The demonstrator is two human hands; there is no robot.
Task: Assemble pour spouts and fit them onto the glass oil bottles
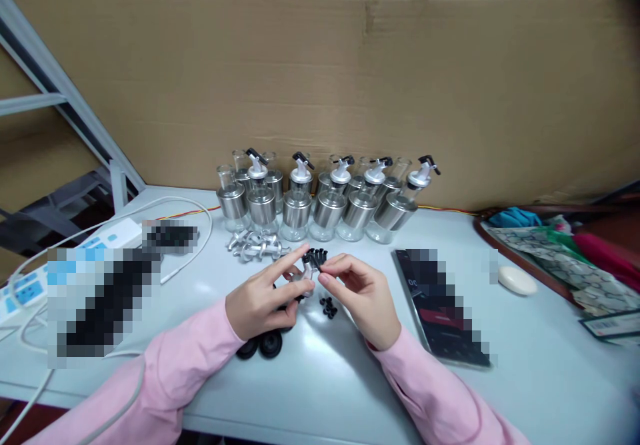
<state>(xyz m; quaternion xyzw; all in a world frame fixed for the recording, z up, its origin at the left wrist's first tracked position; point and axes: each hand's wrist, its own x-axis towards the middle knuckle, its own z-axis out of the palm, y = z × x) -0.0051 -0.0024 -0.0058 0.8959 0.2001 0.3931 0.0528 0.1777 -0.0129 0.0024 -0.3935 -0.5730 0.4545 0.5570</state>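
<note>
My left hand grips a silver-grey pourer spout between its fingers, above the table. My right hand is closed in a pinch right beside the spout; what sits between its fingertips is too small to make out. Just behind the fingertips lie several black levers. Small black caps are heaped beneath the right hand. Black round rubber rings lie partly hidden under the left hand. More silver-grey spouts are piled behind it.
Glass bottles with metal sleeves stand in rows at the back, several topped with pourers. A phone and a pale oval object lie right. A power strip with white cables is left. Cardboard rises behind.
</note>
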